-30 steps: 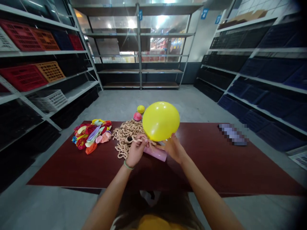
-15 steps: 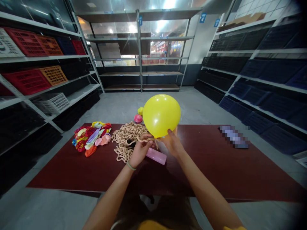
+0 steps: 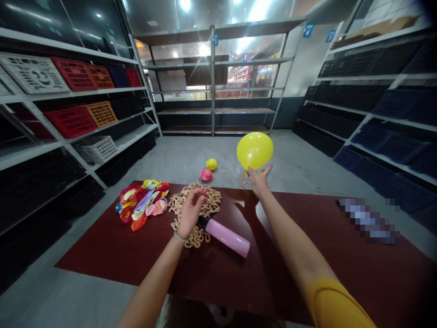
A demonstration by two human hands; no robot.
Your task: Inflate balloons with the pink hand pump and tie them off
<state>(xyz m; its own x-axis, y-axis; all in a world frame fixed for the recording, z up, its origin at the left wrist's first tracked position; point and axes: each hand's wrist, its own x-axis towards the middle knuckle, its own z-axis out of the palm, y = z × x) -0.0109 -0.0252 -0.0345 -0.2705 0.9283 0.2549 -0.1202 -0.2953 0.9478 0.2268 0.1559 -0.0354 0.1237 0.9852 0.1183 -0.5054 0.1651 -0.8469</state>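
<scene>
My right hand (image 3: 259, 178) reaches out past the table's far edge, fingers spread, right under an inflated yellow balloon (image 3: 255, 150). The balloon floats just above the fingertips, and a short beige string (image 3: 243, 183) dangles from its neck. My left hand (image 3: 190, 210) hovers over a pile of beige curled strings (image 3: 201, 207), fingers loosely bent with nothing visible in them. A pink hand pump (image 3: 227, 236) lies on the dark red table (image 3: 136, 255) just right of that hand.
A heap of flat coloured balloons (image 3: 143, 202) lies at the table's left. A small yellow balloon (image 3: 211, 164) and a pink one (image 3: 205, 174) rest on the floor beyond. Shelving with crates lines both sides. A blurred object (image 3: 368, 219) sits at the right.
Both hands were together at the balloon's neck. The right arm has since stretched forward and its fingers have spread; the balloon has moved away and to the right. The left hand drew back over the strings.
</scene>
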